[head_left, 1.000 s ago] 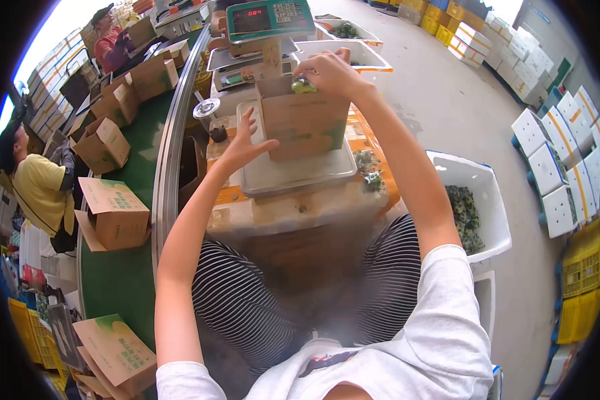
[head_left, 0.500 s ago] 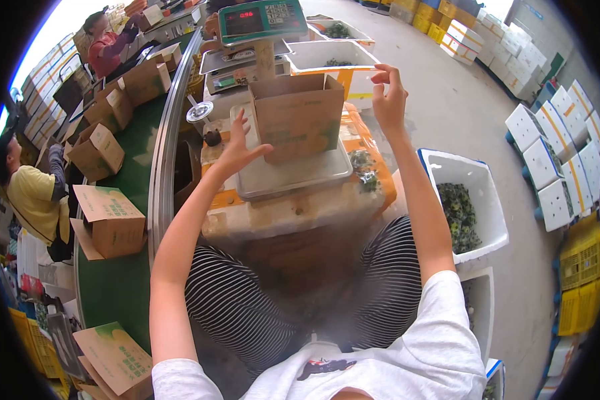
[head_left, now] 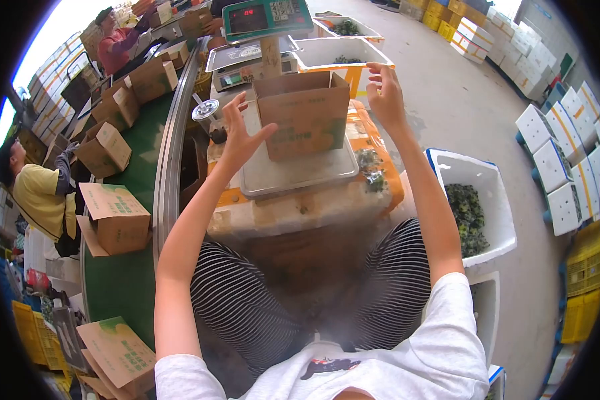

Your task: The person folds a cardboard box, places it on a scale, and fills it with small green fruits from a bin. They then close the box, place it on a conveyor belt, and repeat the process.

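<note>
An open-topped cardboard box [head_left: 305,127] stands upright on the pale weighing pan [head_left: 300,180] of a scale. My left hand [head_left: 243,137] is open at the box's left side, thumb pointing toward it and fingers raised. To the right of the box, my right hand [head_left: 385,100] hangs in the air with loosely curled fingers, apart from the cardboard and holding nothing. Behind the box rises the scale's green display [head_left: 267,19] with red digits. A taped foam box [head_left: 373,150] supports the pan. The inside of the cardboard box is mostly hidden from this angle.
A lidded plastic cup [head_left: 207,111] stands left of the pan. Along the left runs a green conveyor [head_left: 117,283] carrying several cartons, with two people beyond it. White foam boxes, one [head_left: 503,233] holding dark green produce, stand to the right. A second scale [head_left: 237,57] sits behind.
My left hand has risen a little along the box's side, and my right hand has come slightly nearer to it. The view has shifted slightly; the box stays on the pan.
</note>
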### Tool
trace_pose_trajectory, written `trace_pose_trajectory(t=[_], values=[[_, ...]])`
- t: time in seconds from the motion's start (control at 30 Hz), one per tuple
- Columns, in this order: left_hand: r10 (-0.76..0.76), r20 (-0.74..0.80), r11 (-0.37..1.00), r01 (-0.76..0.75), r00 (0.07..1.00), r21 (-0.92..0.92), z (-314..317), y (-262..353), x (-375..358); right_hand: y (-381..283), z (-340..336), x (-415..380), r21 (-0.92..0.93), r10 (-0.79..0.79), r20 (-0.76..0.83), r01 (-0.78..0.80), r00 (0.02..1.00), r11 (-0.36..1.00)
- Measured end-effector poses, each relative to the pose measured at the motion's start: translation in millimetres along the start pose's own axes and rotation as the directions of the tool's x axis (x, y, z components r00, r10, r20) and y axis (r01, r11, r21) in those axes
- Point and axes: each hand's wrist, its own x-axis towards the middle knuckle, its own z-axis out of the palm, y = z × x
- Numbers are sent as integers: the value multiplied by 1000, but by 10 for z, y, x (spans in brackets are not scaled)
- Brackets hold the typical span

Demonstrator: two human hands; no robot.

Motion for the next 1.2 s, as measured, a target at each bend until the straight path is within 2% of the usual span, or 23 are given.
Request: trace_pose_trajectory(t=[0.07, 0.17, 0.27, 0.33, 0.37, 0.43, 0.47, 0.5, 0.53, 0.57, 0.6, 0.63, 0.67, 0.7, 0.9, 1.2], values=[[43, -51, 999, -42, 998, 24, 27, 54, 43, 0, -1, -28, -42, -11, 15, 11, 1000, 999], [56, -82, 997, -51, 995, 57, 37, 74, 50, 27, -60, -42, -10, 21, -7, -21, 1000, 1000], [52, -82, 995, -44, 995, 93, 44, 79, 43, 88, -337, -79, -144, -96, -46, 88, 994, 986], [71, -76, 990, -61, 995, 126, 0, 52, 16, 276, -775, -237, -283, -88, -79, 62, 993, 957], [94, -81, 986, -82, 992, 144, -15, 17, 11, 519, -1007, -369, -341, -25, -115, -16, 993, 940], [115, -100, 984, -100, 988, 148, -75, -38, 26, 1433, -1503, -758, -442, 135, -225, -225, 965, 868], [110, -99, 987, -97, 989, 130, -88, -52, 8, 1921, -1798, -1064, -624, 173, -257, -300, 951, 721], [102, -86, 990, -92, 991, 110, -95, -55, -15, 2509, -2148, -1417, -757, 338, -251, -401, 907, 516], [95, -96, 992, -87, 991, 87, -103, -51, -23, 2483, -2330, -1669, -760, 645, -303, -586, 702, 281], [87, -101, 994, -80, 991, 71, -120, -20, -21, 2524, -2492, -1962, -785, 764, -282, -598, 580, 163], [78, -100, 996, -74, 992, 52, -132, 24, -21, 2706, -2675, -2292, -853, 877, -157, -510, 454, 111], [69, -98, 997, -66, 993, 29, -153, 37, -35, 2532, -2696, -2489, -824, 968, -110, -566, 227, 39], [68, -64, 991, -60, 996, 122, -185, 11, -41, 2378, -2724, -2703, -810, 998, -56, -584, -13, -53], [53, -59, 991, -45, 997, 126, -203, 16, -56, 2388, -2687, -2903, -829, 995, -28, -554, -94, -76], [8, -24, 989, -4, 1000, 146, -206, 19, -58, 2647, -2301, -3267, -887, 999, 32, -461, 22, 38], [-14, 10, 987, 12, 1000, 162, -148, 65, -57, 2726, -2125, -3303, -879, 995, 42, -471, 92, 81]])
